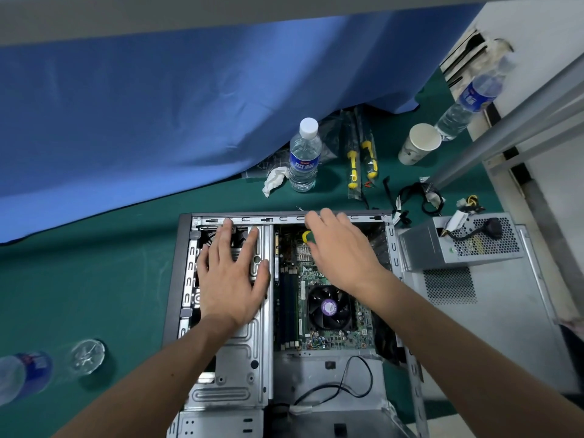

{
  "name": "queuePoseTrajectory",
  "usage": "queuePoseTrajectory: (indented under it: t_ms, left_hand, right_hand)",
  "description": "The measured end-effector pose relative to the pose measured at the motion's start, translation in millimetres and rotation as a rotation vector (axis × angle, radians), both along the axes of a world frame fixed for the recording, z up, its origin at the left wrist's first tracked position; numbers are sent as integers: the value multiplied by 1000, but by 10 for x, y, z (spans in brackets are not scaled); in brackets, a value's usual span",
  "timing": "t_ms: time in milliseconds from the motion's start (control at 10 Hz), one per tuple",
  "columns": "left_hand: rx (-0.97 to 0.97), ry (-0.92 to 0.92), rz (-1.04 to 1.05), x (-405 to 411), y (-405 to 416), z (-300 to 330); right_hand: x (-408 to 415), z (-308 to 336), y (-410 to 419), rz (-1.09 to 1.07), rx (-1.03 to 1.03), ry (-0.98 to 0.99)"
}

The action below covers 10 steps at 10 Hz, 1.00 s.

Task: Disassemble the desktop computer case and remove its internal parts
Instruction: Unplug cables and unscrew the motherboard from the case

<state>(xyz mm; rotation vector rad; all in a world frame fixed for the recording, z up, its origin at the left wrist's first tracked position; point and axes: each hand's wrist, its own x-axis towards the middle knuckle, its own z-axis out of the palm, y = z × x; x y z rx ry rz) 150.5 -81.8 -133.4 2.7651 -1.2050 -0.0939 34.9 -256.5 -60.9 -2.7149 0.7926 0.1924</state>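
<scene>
An open desktop computer case (185, 248) lies flat on the green table. Its motherboard (294, 298) with a black CPU fan (328, 308) shows in the middle. My left hand (232, 276) lies flat, fingers spread, on the metal drive cage (240, 355) at the case's left side. My right hand (343, 248) hovers over the far part of the motherboard, closed around a yellow-and-green screwdriver handle (307, 236); its shaft is hidden under the hand. A removed grey power supply (458, 245) rests on the detached side panel (505, 311) to the right.
A water bottle (304, 156) and crumpled tissue (275, 181) stand beyond the case, with two packaged yellow screwdrivers (360, 159), a paper cup (418, 143), another bottle (471, 99) and loose cables (420, 197). A lying bottle (28, 374) is at lower left. Blue cloth (158, 105) covers the far side.
</scene>
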Motion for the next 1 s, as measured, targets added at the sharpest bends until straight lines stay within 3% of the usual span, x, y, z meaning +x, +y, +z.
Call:
queuePoseTrajectory:
  t_ms: [100, 300, 500, 700, 900, 1000]
  left_hand:
    - [-4, 4, -1, -1, 5, 0]
    - [-4, 1, 0, -5, 1, 1]
    - [0, 4, -2, -1, 2, -2]
    - [-10, 5, -3, -2, 2, 3]
    - [-3, -3, -7, -2, 10, -10]
    - [-6, -6, -9, 1, 8, -15]
  right_hand:
    - [-7, 24, -23, 50, 71, -9]
    - [6, 16, 14, -179, -100, 107]
    - [-42, 12, -47, 88, -27, 6]
    - [32, 35, -13, -174, -135, 139]
    - [-21, 21, -84, 38, 22, 13]
    - [-3, 34, -35, -105, -37, 75]
